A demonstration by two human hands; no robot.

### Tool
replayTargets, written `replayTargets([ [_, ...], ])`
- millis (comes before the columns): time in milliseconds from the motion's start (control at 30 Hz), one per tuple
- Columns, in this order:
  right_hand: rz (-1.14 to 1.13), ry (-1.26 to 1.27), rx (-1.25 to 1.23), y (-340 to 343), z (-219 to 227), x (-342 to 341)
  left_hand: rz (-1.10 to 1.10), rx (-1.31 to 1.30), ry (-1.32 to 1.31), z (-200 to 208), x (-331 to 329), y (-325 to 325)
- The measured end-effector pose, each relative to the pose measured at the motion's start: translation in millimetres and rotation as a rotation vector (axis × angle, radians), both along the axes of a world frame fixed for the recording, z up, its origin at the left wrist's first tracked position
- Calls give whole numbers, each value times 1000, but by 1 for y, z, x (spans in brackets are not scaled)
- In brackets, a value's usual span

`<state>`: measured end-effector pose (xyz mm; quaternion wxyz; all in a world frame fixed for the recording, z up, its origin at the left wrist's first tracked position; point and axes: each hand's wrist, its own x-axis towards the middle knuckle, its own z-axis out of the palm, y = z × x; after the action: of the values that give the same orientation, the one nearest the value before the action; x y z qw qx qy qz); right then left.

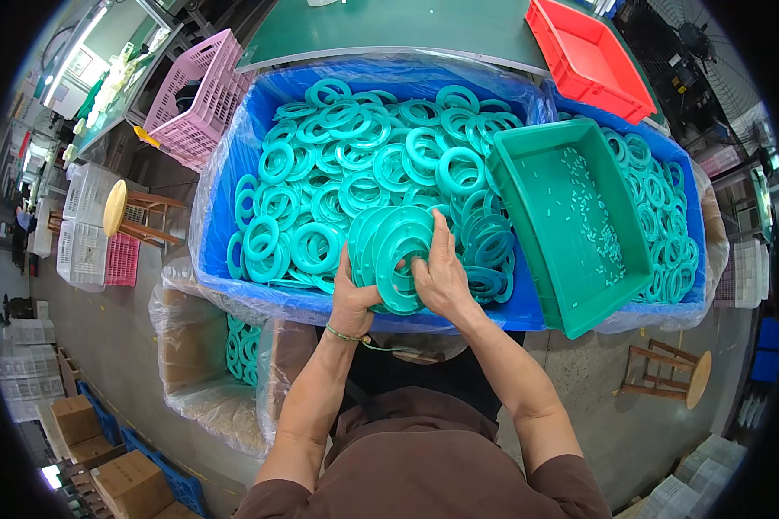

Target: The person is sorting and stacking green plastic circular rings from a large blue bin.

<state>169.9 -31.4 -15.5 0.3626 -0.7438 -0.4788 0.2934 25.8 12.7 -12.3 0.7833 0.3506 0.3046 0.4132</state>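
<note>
A fanned stack of teal plastic rings (376,238) is between my two hands, above a large blue bin (528,298) filled with loose rings of the same kind. My left hand (352,298) closes round the stack's lower left edge, thumb toward the front ring. On the right side, my right hand (442,275) grips the stack, its index finger along the edge and other fingertips near the centre hole. Just right of the hands, a green tray (545,225) rests tilted over the bin's edge, with many small pale teal pieces in it.
A second blue bin (699,259) of rings stands to the right. Beyond lie a green table (407,30) and a red tray (584,56). A pink basket (195,99) is far left. A plastic-lined carton (190,346) and wooden stools (117,208) stand on the floor.
</note>
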Motion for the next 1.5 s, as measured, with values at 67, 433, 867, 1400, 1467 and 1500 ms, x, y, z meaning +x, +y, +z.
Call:
replayTargets([
  [67, -20, 27, -22, -3, 2, -3, -16, 50, 43, 2, 1, 3],
  [433, -79, 114, 392, -8, -1, -12, 71, -175, -63, -13, -14, 3],
  [867, -619, 1051, 433, -9, -11, -43, 358, -197, -54, -9, -6, -23],
  [1400, -135, -228, 477, -30, 24, -22, 177, -115, 194, 10, -30, 2],
  [1467, 96, -313, 473, -20, 23, -5, 169, -99, 212, 7, -28, -3],
  [1500, 100, -312, 473, -17, 28, -5, 164, -87, 231, 5, -27, -6],
])
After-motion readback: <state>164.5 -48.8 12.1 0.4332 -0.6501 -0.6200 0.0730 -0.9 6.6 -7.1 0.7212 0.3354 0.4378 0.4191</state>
